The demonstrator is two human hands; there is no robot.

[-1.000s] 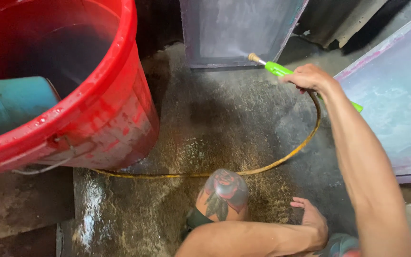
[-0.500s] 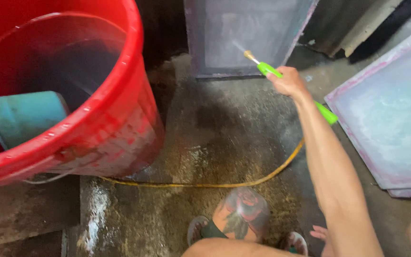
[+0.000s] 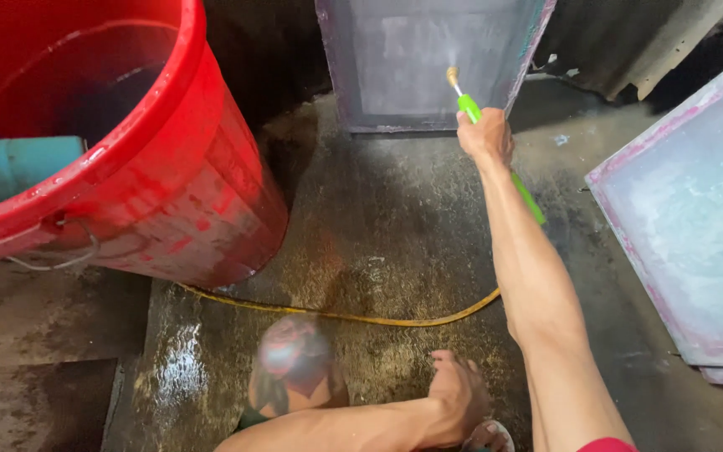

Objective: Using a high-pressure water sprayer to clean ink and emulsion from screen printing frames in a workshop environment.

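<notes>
Floor: wet, dark concrete (image 3: 395,218), with a yellow hose (image 3: 361,316) curving across it.
Right hand: the right hand (image 3: 485,136) is stretched forward, fingers wrapped tight round a green spray nozzle (image 3: 469,107).
Nozzle against grip: its brass tip sticks out above the fist; the green handle runs on below the wrist, beside the forearm.
Left hand: the left hand (image 3: 455,393) rests low by the tattooed knee (image 3: 294,356), fingers loosely spread, holding nothing.
Change: compared with half a second ago, the nozzle sits more directly in front of the upright frame, and the left hand has come fully into view.
Axis: the nozzle's long axis slants, tip pointing up and slightly left at the grey screen frame (image 3: 428,59) leaning on the wall.
Nearby: a red tub (image 3: 186,192) on the left, holding a teal scoop (image 3: 23,163); a second screen frame (image 3: 688,226) on the right.
</notes>
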